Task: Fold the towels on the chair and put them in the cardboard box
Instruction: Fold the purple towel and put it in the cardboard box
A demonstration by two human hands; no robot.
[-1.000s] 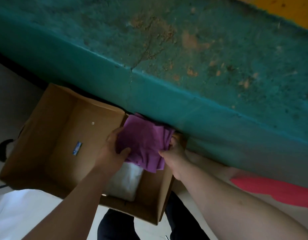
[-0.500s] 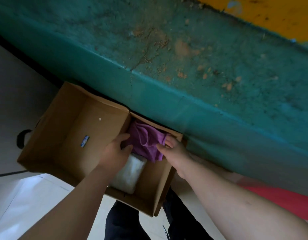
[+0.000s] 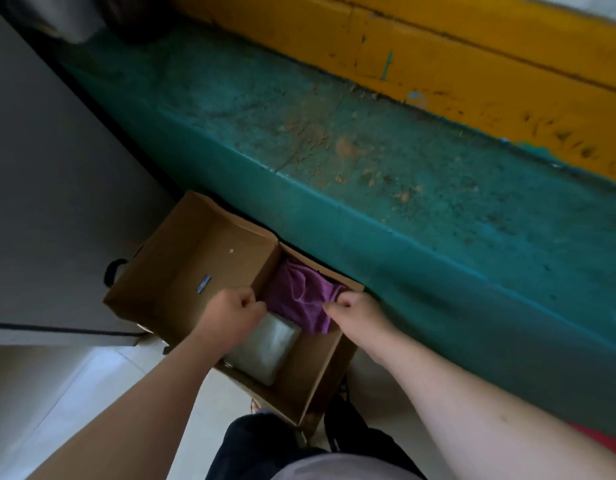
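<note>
An open cardboard box [image 3: 182, 271] stands on the floor against a teal ledge. A folded purple towel [image 3: 299, 299] lies in its right part, partly over a folded white towel [image 3: 265, 351]. My left hand [image 3: 230, 313] has its fingers curled at the purple towel's left edge and pinches it. On the other side, my right hand [image 3: 358, 313] pinches the right edge with thumb and curled fingers. Both hands are just above the box's opening. No chair is in view.
The teal ledge [image 3: 368, 174] with a yellow band [image 3: 472, 81] above it runs behind the box. A grey panel [image 3: 40, 202] stands to the left. A black handle-like object [image 3: 112, 271] sits at the box's left side. My dark trousers [image 3: 265, 445] are at the bottom.
The purple towel went from above the box rim down into the box, onto the white towel. Both hands followed it down and now sit at its edges.
</note>
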